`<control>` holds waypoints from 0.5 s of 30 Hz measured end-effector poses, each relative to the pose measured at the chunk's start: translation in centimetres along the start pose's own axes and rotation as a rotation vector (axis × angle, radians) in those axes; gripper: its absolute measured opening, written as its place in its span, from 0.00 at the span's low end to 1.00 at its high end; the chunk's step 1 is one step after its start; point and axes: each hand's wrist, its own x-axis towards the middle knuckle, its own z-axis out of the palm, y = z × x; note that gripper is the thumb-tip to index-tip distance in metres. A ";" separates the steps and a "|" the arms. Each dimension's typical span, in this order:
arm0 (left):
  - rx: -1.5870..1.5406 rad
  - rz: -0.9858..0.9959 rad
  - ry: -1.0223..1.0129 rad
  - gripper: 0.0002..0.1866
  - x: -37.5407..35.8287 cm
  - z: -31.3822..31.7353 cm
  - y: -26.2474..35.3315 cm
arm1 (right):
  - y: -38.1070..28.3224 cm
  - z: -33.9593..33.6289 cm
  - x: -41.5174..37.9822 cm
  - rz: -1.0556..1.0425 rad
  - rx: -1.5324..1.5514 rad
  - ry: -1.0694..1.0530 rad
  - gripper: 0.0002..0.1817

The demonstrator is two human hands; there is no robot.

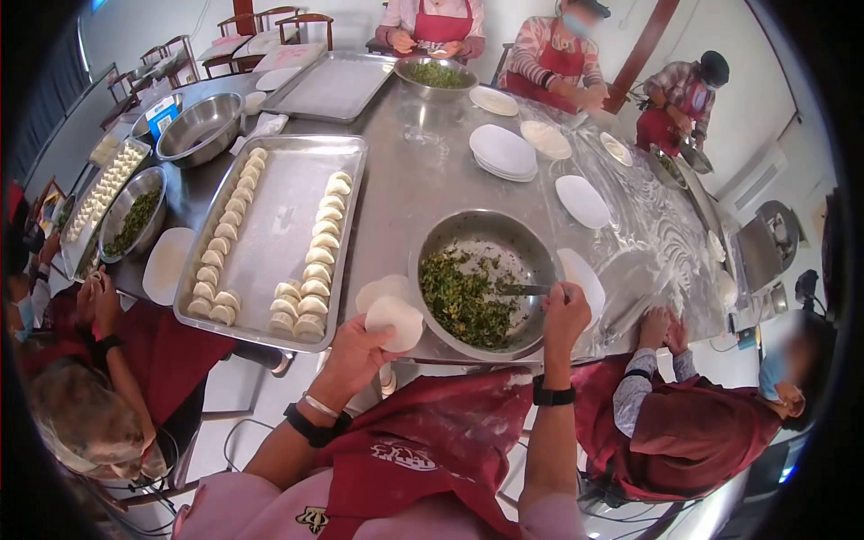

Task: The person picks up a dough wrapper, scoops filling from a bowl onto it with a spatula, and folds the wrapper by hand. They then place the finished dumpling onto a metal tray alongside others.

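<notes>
1. Table (pixel 387 171): smooth grey metal, dusted with white powder on the right.
2. Tray (pixel 261 234): rectangular, shallow, metal; left of the left hand. Bears rows of pale, plump, folded dumplings (pixel 319 256).
3. Bowl (pixel 526 243): round, steep-walled, shiny metal; between the two hands, the right hand nearer, at its right rim.
4. Filling (pixel 459 301): chopped, moist-looking, green with yellow flecks; heaped toward the bowl's left side, hence left of the right-hand grip and right of the left hand.
5. Right hand (pixel 565 315): fingers closed on the utensil's handle.
6. Left hand (pixel 358 351): thumb and fingers pinching a wrapper.
7. Wrapper (pixel 396 324): thin, pale, round, soft-looking; just beside the bowl's left rim, contact undetermined. Another disc shows behind it.
8. Utensil (pixel 524 290): dark, narrow; long axis crosswise, pointing left from the right hand toward the filling.
</notes>
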 end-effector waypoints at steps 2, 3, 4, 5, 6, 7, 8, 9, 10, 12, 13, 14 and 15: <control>0.084 0.016 -0.024 0.17 0.1 0.2 0.1 | 1.6 1.1 0.1 0.005 0.011 -0.063 0.09; 0.127 0.026 -0.035 0.17 0.0 0.4 0.4 | 1.5 1.4 0.1 0.007 0.018 -0.095 0.09; 0.132 0.029 -0.029 0.17 0.1 0.8 0.7 | 1.3 1.9 -0.1 0.042 0.069 -0.122 0.09; 0.137 0.028 -0.021 0.17 0.0 1.4 0.9 | 1.1 2.5 -0.5 0.081 0.117 -0.151 0.10; 0.142 0.027 -0.013 0.18 0.1 1.8 1.1 | 0.7 3.1 -0.9 0.119 0.166 -0.178 0.10; 0.132 0.017 -0.018 0.18 0.2 1.8 1.1 | 0.4 3.6 -1.1 0.150 0.192 -0.192 0.10; 0.121 0.005 -0.023 0.18 0.4 1.7 1.0 | 0.2 4.2 -1.3 0.181 0.217 -0.206 0.10; 0.111 -0.005 -0.028 0.19 0.6 1.5 0.9 | 0.0 4.5 -1.5 0.211 0.244 -0.220 0.10; 0.110 -0.001 -0.029 0.19 0.9 1.4 0.8 | -0.1 4.7 -1.6 0.244 0.280 -0.221 0.10; 0.106 0.004 -0.029 0.19 1.3 1.2 0.6 | -0.2 5.1 -1.8 0.312 0.349 -0.224 0.10; 0.080 0.005 -0.027 0.19 1.4 1.4 0.7 | -0.1 5.2 -1.8 0.351 0.389 -0.233 0.11; 0.053 0.005 -0.025 0.20 1.5 1.6 0.8 | 0.0 5.2 -1.8 0.391 0.427 -0.241 0.11; 0.028 0.007 -0.024 0.20 1.6 1.8 0.9 | 0.0 5.2 -1.8 0.428 0.468 -0.250 0.11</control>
